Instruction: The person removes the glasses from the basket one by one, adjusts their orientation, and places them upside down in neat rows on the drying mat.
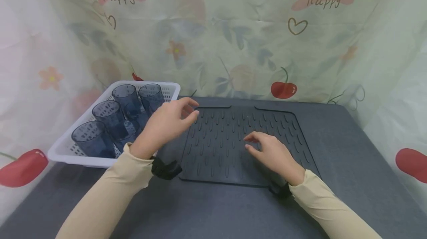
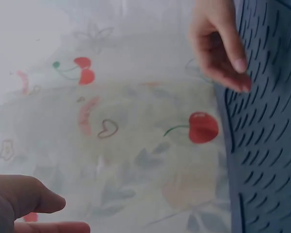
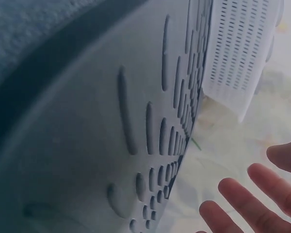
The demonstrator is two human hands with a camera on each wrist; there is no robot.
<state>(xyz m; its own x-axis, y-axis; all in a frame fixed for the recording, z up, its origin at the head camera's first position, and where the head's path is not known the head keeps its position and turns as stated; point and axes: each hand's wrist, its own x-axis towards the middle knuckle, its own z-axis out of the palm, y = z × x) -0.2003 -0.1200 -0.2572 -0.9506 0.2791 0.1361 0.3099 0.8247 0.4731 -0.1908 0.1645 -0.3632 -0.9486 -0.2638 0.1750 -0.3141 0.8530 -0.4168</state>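
My left hand (image 1: pixel 168 120) hovers between the white basket and the black mat, fingers loosely bent and nothing in them. Over the right part of the ridged black mat (image 1: pixel 213 157) is my right hand (image 1: pixel 271 153), relaxed and holding nothing. Several blue-tinted drinking glasses (image 1: pixel 108 118) stand in the white plastic basket (image 1: pixel 83 162) at the left; my left forearm and hand hide part of that basket. In the left wrist view the right hand (image 2: pixel 220 43) appears beside the mat (image 2: pixel 266 121). The right wrist view has the right hand's spread fingers (image 3: pixel 242 199) near the mat (image 3: pixel 87 145).
A dark grey tabletop (image 1: pixel 353 157) lies under the mat and basket. Behind it and along both sides hangs a printed curtain (image 1: pixel 213 39) with cherries, hearts and leaves. Black straps (image 1: pixel 166 168) are on both wrists.
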